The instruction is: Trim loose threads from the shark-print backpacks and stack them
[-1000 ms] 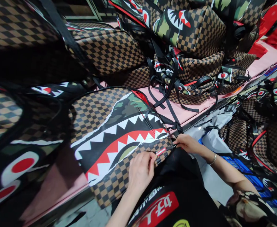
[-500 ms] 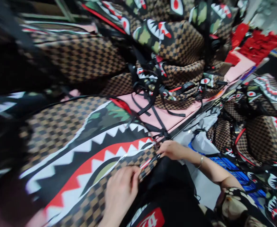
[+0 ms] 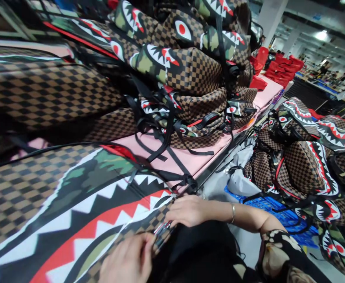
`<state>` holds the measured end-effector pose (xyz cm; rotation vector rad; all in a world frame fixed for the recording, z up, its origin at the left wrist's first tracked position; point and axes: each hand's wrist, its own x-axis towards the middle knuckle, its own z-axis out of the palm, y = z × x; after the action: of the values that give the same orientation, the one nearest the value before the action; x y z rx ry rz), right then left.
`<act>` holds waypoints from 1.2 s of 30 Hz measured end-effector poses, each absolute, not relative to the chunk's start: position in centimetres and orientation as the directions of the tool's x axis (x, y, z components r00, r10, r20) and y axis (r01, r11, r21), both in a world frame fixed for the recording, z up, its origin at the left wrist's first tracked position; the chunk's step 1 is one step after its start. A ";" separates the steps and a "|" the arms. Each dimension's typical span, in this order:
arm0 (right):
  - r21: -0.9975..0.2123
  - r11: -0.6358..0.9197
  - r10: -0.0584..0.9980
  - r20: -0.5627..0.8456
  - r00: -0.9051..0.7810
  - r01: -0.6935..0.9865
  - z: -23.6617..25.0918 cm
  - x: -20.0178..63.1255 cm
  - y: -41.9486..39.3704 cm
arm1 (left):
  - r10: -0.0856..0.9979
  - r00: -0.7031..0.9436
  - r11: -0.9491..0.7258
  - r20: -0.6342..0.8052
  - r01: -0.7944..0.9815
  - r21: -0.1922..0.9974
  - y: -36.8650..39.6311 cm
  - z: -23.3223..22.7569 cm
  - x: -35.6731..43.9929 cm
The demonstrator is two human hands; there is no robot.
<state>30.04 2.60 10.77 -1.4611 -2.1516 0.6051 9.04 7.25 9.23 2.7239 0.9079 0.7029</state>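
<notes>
A large brown-and-black checkered bag [image 3: 19, 188] with a printed shark mouth and a camouflage patch lies in front of me. At its near edge, my left hand [image 3: 128, 257] pinches the material, fingers curled with the thumb side facing right. Just beyond, my right hand [image 3: 187, 210], a bracelet on its wrist, grips the same edge with bent fingers. A short dark strip with red and white on it [image 3: 162, 228] shows between the two hands. The fingertips of both hands are partly hidden.
Finished-looking checkered bags [image 3: 202, 70] with dangling black straps are piled on the pink table surface [image 3: 131, 145]. More bags [image 3: 302, 165] lie to the right, by a blue crate [image 3: 267, 208]. Red items [image 3: 284, 68] stand at the far end.
The view has swung up and to the right, showing more of the room. My right hand has slid along the bag's edge toward my left hand, narrowing the gap. Both still grip it.
</notes>
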 end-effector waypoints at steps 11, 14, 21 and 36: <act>-0.712 0.242 0.966 0.117 -0.229 0.659 10.6 30.8 1.8 | 0.775 0.573 -0.573 0.265 0.463 0.676 5.6 11.4 7.6; -0.855 0.084 0.984 -0.010 -0.180 0.512 10.4 33.6 1.8 | 0.670 0.715 -0.539 0.196 0.288 0.792 4.8 12.5 6.8; -0.944 -0.227 0.915 -0.290 -0.280 0.239 9.2 35.9 3.6 | 0.678 0.706 -0.538 0.203 0.290 0.791 4.2 11.6 7.0; -0.953 -0.232 0.865 -0.293 -0.407 0.194 9.2 35.7 6.0 | 0.820 0.570 -0.486 0.049 0.649 0.586 7.9 9.3 10.4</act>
<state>35.74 5.99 9.19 -1.2781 -1.5075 1.6878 10.43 7.91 9.31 2.2896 1.1742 0.4421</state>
